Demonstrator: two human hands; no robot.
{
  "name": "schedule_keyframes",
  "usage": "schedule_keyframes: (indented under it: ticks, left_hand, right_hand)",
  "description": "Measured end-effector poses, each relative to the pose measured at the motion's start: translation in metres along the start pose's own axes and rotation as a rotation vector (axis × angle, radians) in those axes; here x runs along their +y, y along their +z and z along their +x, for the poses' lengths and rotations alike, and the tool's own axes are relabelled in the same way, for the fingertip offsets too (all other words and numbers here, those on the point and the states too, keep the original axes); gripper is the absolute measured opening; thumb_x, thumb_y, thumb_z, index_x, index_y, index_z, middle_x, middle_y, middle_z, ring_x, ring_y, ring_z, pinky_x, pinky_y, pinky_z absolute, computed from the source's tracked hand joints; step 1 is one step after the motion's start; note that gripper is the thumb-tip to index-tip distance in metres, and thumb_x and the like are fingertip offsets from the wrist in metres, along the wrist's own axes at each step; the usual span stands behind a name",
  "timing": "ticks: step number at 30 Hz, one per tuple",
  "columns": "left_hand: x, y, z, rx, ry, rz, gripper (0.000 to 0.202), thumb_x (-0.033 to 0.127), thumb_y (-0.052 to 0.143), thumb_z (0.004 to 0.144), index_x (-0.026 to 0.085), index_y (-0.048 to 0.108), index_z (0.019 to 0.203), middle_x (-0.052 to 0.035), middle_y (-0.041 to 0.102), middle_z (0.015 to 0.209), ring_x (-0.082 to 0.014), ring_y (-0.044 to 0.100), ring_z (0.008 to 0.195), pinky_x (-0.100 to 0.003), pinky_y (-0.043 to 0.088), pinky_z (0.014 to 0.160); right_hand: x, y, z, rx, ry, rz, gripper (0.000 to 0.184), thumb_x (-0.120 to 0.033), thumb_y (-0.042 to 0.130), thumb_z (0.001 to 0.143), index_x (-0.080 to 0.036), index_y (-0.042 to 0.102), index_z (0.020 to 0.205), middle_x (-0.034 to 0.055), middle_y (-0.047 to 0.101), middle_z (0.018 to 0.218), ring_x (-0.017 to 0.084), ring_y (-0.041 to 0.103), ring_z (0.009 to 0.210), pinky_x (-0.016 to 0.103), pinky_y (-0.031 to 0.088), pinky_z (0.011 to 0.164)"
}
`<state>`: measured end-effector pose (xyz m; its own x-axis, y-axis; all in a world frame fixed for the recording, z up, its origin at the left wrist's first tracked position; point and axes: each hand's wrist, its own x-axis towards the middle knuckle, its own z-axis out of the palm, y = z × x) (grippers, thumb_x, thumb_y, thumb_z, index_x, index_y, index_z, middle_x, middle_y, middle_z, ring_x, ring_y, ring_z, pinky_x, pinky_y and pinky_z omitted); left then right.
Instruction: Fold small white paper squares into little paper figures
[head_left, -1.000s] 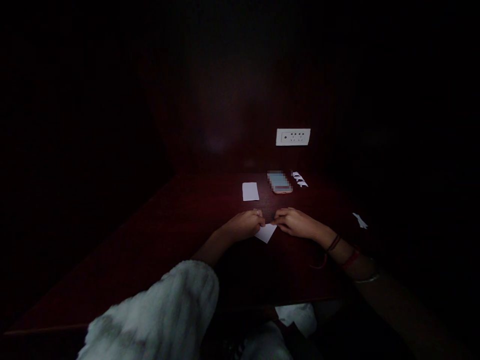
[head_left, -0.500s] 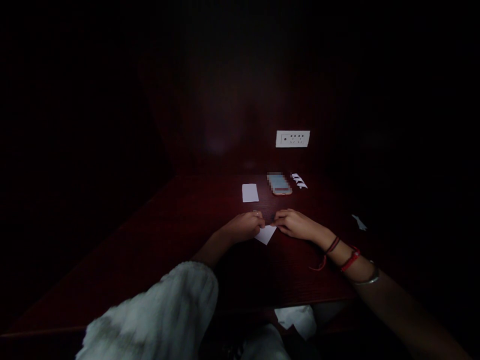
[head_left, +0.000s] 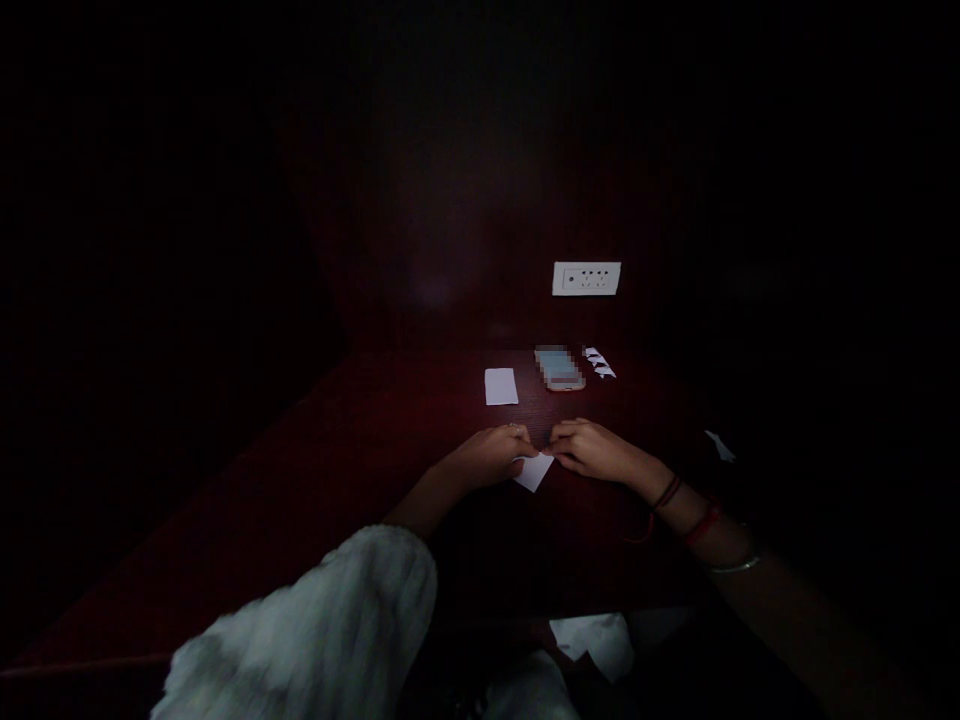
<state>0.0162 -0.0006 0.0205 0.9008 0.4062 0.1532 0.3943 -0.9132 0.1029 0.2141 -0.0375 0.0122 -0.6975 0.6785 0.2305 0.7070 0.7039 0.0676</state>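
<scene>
A small piece of white paper point(head_left: 534, 473) lies on the dark red table point(head_left: 300, 500), one corner pointing toward me. My left hand point(head_left: 495, 453), with a ring on a finger, is closed on the paper's left side, its fingers bent down over it. My right hand point(head_left: 589, 447) pinches the far right corner, fingers curled. The fingertips of both hands are close together at the paper's far edge, and they hide that part of it.
Beyond my hands lie a white paper sheet point(head_left: 501, 386), a phone point(head_left: 559, 368) with a blurred screen and some folded white paper pieces point(head_left: 599, 362). A paper scrap point(head_left: 721, 446) sits to the right. A white socket panel point(head_left: 586, 279) is on the wall. White crumpled material point(head_left: 596, 640) shows below the table edge.
My left hand's fingers have shifted slightly right along the paper's far edge, toward my right hand. My right hand stays nearly still. The light on the table and right arm is dimmer.
</scene>
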Motion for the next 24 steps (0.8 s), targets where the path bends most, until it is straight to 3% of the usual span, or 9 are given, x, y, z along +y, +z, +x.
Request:
schedule_keyframes:
  ticks: [11, 24]
  left_hand:
    - [0.002, 0.001, 0.002, -0.023, -0.033, 0.082, 0.028, 0.013, 0.039, 0.071, 0.025, 0.055, 0.090, 0.0007, 0.048, 0.086, -0.0118, 0.046, 0.079, -0.019, 0.036, 0.064]
    - [0.000, 0.004, 0.003, -0.011, -0.033, 0.018, 0.027, 0.012, 0.037, 0.073, 0.023, 0.055, 0.090, -0.0004, 0.048, 0.085, -0.0122, 0.045, 0.081, -0.020, 0.036, 0.071]
  right_hand:
    - [0.005, -0.013, -0.009, -0.130, 0.069, -0.142, 0.019, -0.018, 0.046, 0.070, -0.018, 0.061, 0.081, 0.0052, 0.055, 0.078, 0.017, 0.047, 0.080, 0.029, 0.030, 0.072]
    - [0.007, -0.004, -0.008, -0.048, 0.087, -0.058, 0.020, -0.016, 0.042, 0.074, -0.016, 0.059, 0.084, 0.0046, 0.055, 0.079, 0.013, 0.049, 0.076, 0.026, 0.031, 0.072]
